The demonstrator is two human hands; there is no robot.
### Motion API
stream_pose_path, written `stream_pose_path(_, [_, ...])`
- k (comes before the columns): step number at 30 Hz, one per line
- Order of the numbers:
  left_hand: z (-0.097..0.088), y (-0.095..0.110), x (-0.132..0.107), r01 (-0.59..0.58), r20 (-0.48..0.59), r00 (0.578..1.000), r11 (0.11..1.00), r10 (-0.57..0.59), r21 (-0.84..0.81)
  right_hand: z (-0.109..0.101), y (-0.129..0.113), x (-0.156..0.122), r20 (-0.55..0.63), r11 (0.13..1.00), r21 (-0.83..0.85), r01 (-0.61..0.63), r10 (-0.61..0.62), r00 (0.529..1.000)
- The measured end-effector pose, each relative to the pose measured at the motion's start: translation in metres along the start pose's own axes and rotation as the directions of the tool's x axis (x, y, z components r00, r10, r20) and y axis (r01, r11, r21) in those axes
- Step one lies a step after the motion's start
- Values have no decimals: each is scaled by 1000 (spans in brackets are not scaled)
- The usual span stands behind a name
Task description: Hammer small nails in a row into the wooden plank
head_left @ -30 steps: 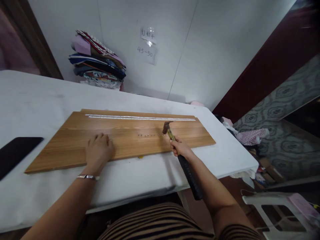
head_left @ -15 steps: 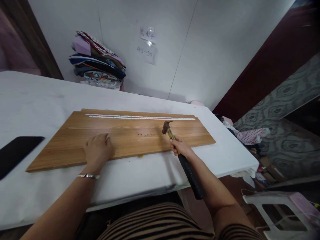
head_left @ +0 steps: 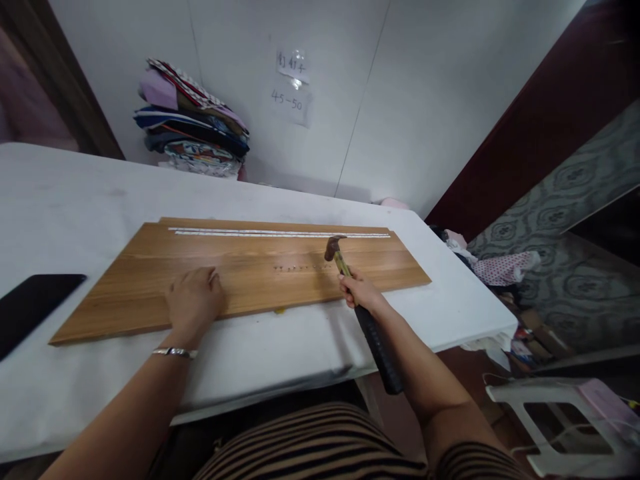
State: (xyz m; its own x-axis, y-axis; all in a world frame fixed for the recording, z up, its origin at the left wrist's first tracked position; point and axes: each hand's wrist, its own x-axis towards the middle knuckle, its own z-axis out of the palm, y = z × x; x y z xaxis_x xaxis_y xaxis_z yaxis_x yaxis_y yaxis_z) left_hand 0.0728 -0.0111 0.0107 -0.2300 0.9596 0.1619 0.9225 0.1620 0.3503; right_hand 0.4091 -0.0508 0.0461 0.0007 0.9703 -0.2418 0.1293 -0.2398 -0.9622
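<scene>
My right hand [head_left: 359, 291] is wrapped around the handle of a claw hammer [head_left: 374, 343]. The hammer's rusty head is raised a little over a brown wooden board [head_left: 140, 277]. Below and left of the head, a row of several small nails [head_left: 293, 268] stands in the board. My left hand [head_left: 195, 299], with a bracelet at the wrist, rests on the left part of the board near its front edge. Its fingers are loosely bent and slightly blurred, and no object shows in them. Two white measuring strips [head_left: 280, 233] run along the board's far side.
The board lies on a white-covered table [head_left: 115, 193]. A flat black object [head_left: 37, 307] lies at the left. Folded clothes [head_left: 195, 123] are stacked against the wall, where paper notes [head_left: 291, 100] hang. A white plastic stool [head_left: 555, 417] stands at the lower right.
The hammer head has risen slightly from the nails, moving a little up and away in my right hand. My left hand stays in place on the board.
</scene>
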Motion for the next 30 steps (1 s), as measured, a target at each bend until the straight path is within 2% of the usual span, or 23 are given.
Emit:
stream_pose_path(6, [-2,2,-2,0,0,1000,1000,0,10,0,-3,0,18,998,19,-54,53,998])
stream_pose_path(11, [-4,3,-3,5,4,1000,1000,-5,-3,0,-6,-1,4,999,42,-19,19,1000])
stream_pose_path(16, [-5,3,-2,-3,16,1000,1000,3,3,1,-2,1,17,998,25,-59,59,998])
stream_pose_path(22, [-6,4,-2,-3,27,1000,999,2,42,1,-2,1,17,999,34,-23,23,1000])
stream_pose_path(30, [-6,5,-1,-2,24,1000,999,1,33,-2,2,3,38,999,31,-36,34,999])
